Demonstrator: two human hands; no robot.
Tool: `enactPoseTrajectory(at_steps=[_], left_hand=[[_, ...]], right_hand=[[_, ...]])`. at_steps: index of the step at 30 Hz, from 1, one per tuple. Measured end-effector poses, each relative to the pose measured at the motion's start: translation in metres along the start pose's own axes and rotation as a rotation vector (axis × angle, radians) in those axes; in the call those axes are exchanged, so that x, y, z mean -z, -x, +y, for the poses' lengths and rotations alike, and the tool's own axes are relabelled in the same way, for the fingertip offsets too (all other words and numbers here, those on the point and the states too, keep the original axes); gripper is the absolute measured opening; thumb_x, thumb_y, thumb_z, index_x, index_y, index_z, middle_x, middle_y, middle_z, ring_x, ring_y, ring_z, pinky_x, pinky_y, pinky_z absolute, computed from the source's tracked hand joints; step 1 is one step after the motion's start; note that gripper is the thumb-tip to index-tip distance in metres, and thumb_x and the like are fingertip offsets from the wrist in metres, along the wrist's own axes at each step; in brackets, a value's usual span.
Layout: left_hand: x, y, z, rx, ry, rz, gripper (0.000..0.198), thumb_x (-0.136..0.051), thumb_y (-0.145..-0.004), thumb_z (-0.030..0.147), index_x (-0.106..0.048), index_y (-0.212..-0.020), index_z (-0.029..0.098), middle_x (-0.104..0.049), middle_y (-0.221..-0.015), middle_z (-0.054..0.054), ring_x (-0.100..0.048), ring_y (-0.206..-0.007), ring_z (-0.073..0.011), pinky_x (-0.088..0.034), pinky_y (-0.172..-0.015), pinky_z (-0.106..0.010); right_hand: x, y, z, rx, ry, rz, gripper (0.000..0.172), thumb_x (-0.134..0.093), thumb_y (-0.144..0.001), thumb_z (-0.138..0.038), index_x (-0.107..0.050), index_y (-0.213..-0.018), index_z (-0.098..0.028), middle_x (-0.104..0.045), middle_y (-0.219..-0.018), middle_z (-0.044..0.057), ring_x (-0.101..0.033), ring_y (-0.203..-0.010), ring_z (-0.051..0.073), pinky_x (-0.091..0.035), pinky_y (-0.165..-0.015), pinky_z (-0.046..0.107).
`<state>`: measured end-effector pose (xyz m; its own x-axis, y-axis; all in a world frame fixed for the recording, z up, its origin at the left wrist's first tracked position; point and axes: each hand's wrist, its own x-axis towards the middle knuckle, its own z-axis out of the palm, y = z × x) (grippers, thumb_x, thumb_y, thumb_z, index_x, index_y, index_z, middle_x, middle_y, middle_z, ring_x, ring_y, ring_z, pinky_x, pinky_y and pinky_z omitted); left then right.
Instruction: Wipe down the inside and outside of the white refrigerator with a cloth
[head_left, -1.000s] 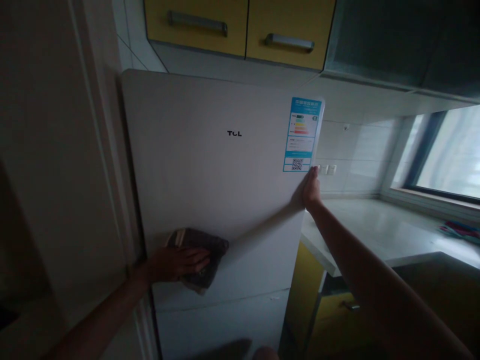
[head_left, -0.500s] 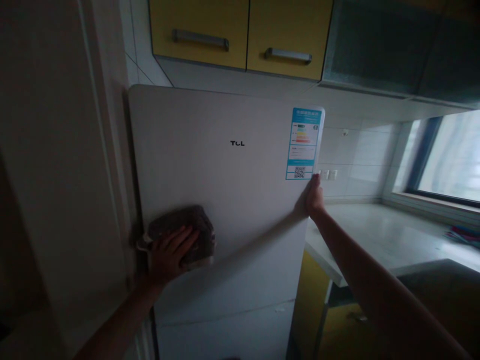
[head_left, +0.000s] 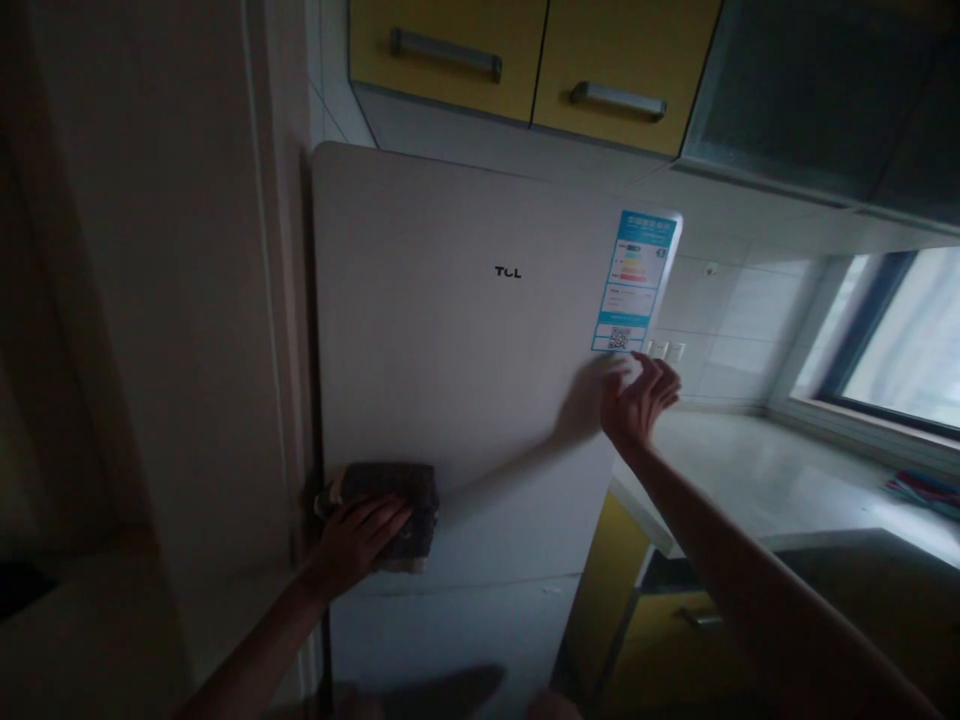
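A pale refrigerator [head_left: 465, 380] with a TCL logo fills the middle of the view. Against the lower left of its upper door, my left hand [head_left: 367, 535] presses a dark folded cloth [head_left: 412, 500], fingers lying over it. My right hand [head_left: 641, 395] is at the door's right edge, just under the blue and white energy label [head_left: 632, 280]. Its fingers are bent and spread apart, and nothing shows in them. Whether the right hand touches the door is unclear.
Yellow cabinets [head_left: 450, 90] with metal handles hang above the refrigerator. At the right are a white countertop [head_left: 735, 470], a coloured cloth [head_left: 922, 492] and a window [head_left: 907, 350]. A wall edge [head_left: 281, 300] runs close along the left side.
My left hand and the cloth have moved down the door. The right hand has loosened from the door's edge, its fingers now spread. The view has shifted left.
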<state>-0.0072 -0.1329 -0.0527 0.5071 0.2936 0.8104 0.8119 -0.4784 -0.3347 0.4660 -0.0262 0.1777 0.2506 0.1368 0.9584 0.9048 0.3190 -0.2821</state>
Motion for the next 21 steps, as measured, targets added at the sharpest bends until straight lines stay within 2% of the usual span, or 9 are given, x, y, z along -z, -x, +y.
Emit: enactPoseTrajectory(at_steps=[2, 5, 7, 9, 12, 14, 18, 21], left_hand=[[-0.008, 0.027, 0.018, 0.065, -0.006, -0.018, 0.046, -0.054, -0.107, 0.026, -0.073, -0.149, 0.03, -0.082, -0.136, -0.005, -0.072, -0.122, -0.022, -0.041, -0.114, -0.036], [-0.019, 0.06, 0.047, 0.143, -0.023, -0.091, 0.055, -0.067, -0.099, 0.024, -0.069, -0.152, 0.034, -0.081, -0.138, -0.002, -0.073, -0.114, -0.0219, -0.046, -0.105, -0.035], [-0.023, 0.066, 0.066, 0.278, -0.021, -0.105, 0.062, -0.07, -0.09, 0.015, -0.071, -0.149, 0.034, -0.081, -0.136, -0.002, -0.072, -0.112, -0.0237, -0.047, -0.104, -0.037], [-0.023, 0.061, 0.082, 0.424, 0.011, -0.094, 0.065, -0.068, -0.083, 0.006, -0.074, -0.144, 0.03, -0.081, -0.133, -0.003, -0.071, -0.114, -0.0263, -0.049, -0.104, -0.04], [-0.018, 0.047, 0.096, 0.529, 0.081, -0.083, 0.069, -0.067, -0.077, 0.0, -0.075, -0.139, 0.029, -0.079, -0.133, -0.004, -0.07, -0.12, -0.0271, -0.052, -0.107, -0.04], [-0.016, 0.044, 0.101, 0.54, 0.087, -0.091, 0.077, -0.069, -0.073, -0.002, -0.072, -0.143, 0.03, -0.076, -0.14, -0.003, -0.068, -0.126, -0.0273, -0.052, -0.112, -0.04], [-0.032, 0.06, 0.108, 0.495, -0.031, -0.067, 0.089, -0.081, -0.071, 0.005, -0.063, -0.155, 0.03, -0.07, -0.151, -0.005, -0.064, -0.131, -0.0302, -0.052, -0.116, -0.045], [-0.053, 0.071, 0.113, 0.437, -0.162, -0.021, 0.079, -0.085, -0.077, 0.018, -0.064, -0.153, 0.026, -0.068, -0.151, -0.01, -0.064, -0.132, -0.0334, -0.051, -0.116, -0.05]], right_hand=[[0.007, 0.017, -0.025, 0.317, 0.003, -0.098, 0.046, -0.056, -0.105, -0.044, -0.062, -0.143, -0.019, -0.063, -0.141, 0.022, -0.054, -0.133, 0.039, -0.039, -0.11, 0.06], [0.006, 0.043, -0.088, 0.766, -0.085, -0.352, 0.042, -0.058, -0.107, -0.029, -0.063, -0.148, -0.024, -0.07, -0.143, 0.015, -0.06, -0.13, 0.031, -0.04, -0.109, 0.05], [-0.005, 0.059, -0.142, 1.009, -0.18, -0.494, 0.046, -0.058, -0.107, -0.025, -0.062, -0.152, -0.021, -0.071, -0.149, 0.014, -0.061, -0.133, 0.029, -0.041, -0.112, 0.048], [-0.023, 0.071, -0.199, 1.19, -0.286, -0.554, 0.048, -0.057, -0.107, -0.024, -0.062, -0.154, -0.018, -0.068, -0.157, 0.014, -0.059, -0.141, 0.028, -0.041, -0.117, 0.049], [-0.052, 0.082, -0.271, 1.307, -0.366, -0.569, 0.045, -0.058, -0.106, -0.022, -0.065, -0.15, -0.012, -0.065, -0.16, 0.017, -0.055, -0.15, 0.03, -0.041, -0.124, 0.051], [-0.065, 0.083, -0.303, 1.319, -0.39, -0.581, 0.04, -0.06, -0.105, -0.021, -0.07, -0.142, -0.009, -0.068, -0.154, 0.02, -0.054, -0.151, 0.032, -0.042, -0.126, 0.053], [-0.075, 0.077, -0.329, 1.354, -0.399, -0.604, 0.038, -0.061, -0.106, -0.018, -0.07, -0.142, -0.009, -0.068, -0.155, 0.02, -0.052, -0.155, 0.032, -0.041, -0.13, 0.057], [-0.072, 0.073, -0.338, 1.38, -0.306, -0.631, 0.039, -0.061, -0.107, -0.021, -0.07, -0.143, -0.011, -0.068, -0.155, 0.017, -0.052, -0.155, 0.032, -0.037, -0.135, 0.058]])
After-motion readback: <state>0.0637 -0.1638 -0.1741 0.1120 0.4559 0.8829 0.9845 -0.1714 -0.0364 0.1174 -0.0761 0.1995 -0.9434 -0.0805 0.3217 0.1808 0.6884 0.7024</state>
